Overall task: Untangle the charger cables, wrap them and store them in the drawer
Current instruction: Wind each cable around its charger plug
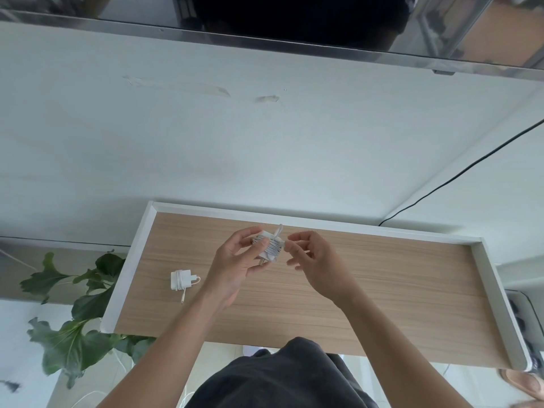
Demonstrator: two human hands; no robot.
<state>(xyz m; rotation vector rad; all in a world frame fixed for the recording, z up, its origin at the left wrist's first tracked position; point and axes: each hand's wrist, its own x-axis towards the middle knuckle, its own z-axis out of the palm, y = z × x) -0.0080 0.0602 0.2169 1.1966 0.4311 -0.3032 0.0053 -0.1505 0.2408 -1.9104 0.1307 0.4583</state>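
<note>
I look down at a wooden drawer [382, 290] with white rims. My left hand [235, 263] grips a white charger [272, 247] with its cable wound around the body; a short cable end sticks up from it. My right hand [312, 254] hovers just to the right of that charger, fingertips pinched close to the wound cable. A second white charger [181, 280], wrapped in its own cable with the plug end trailing down, lies on the drawer's left side.
A green leafy plant [79, 319] stands left of the drawer. A black cable [459, 175] runs down the white wall at the right. A mirror-like surface [294, 22] spans the top. White cables lie on the floor below.
</note>
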